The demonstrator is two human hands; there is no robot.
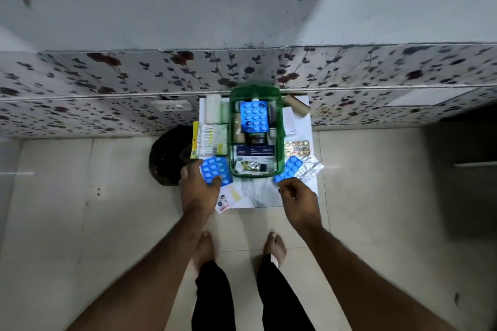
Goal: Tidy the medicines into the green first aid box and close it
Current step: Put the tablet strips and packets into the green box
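Left hand (200,185): fingers closed over the near edge of a blue blister strip of round tablets (215,170), held at the counter's near-left corner, just beside the box's left wall.

Right hand (295,196): fingertips pinched on the near end of a second, narrower blue blister strip (289,168), angled up toward the box's near-right corner.

Green translucent plastic first aid box (281,126): open, upright at the middle of the small white counter (258,196), far end toward the floral-tiled wall (107,88). Contents: a third blue blister strip (254,115) lying on top at the far end; a dark jar (255,140) below it; a white and dark-blue medicine carton (254,152); a foil sachet (248,166) at the near end.

Left of box, on counter: white and green medicine cartons (213,140); white gauze roll (213,109) further back.

Right of box: gold-coloured blister strip (297,148); silver foil strip (309,169) just beside the right hand's strip; brown cardboard tube (297,107) at the far corner.

Near-left counter edge: printed leaflet (226,201), partly under the left hand.

Floor: pale tiles (80,209); dark round basket (169,156) left of the counter; two bare feet below.
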